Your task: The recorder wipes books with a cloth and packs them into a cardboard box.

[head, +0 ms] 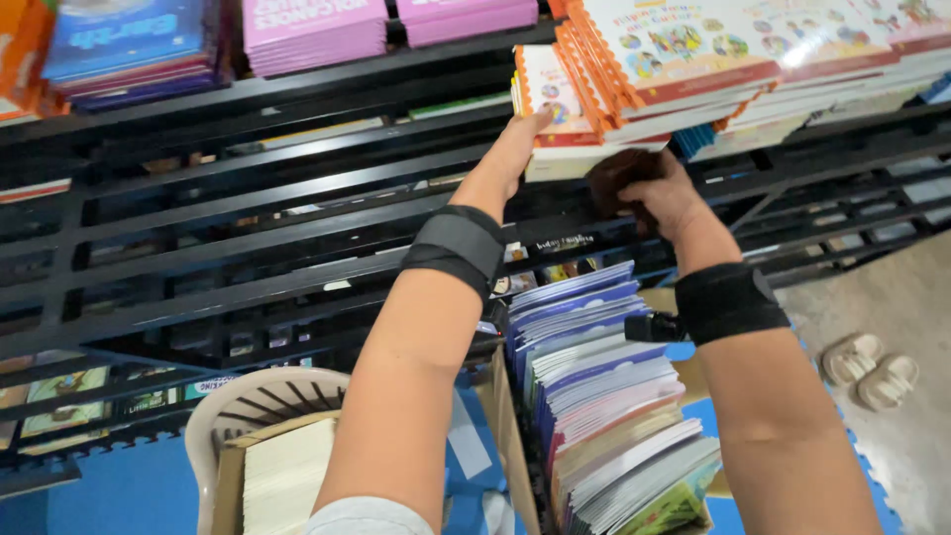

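My left hand (pixel 512 149) reaches up to a black metal shelf (pixel 297 188) and presses its fingers against the side of a stack of orange-edged booklets (pixel 555 119). My right hand (pixel 662 193) is just right of it, under the stack's front edge, closed around a dark brown cloth or brush (pixel 616 176). Both wrists wear black bands. More stacks of orange-edged booklets (pixel 693 59) lie fanned along the same shelf to the right.
Pink books (pixel 312 35) and blue books (pixel 129 45) sit on the shelf's top left. Below my arms, an open box holds upright booklets (pixel 604 396). A white plastic basket (pixel 253 396) with a box of cream pages stands at left. Beige sandals (pixel 872 367) lie on the floor at right.
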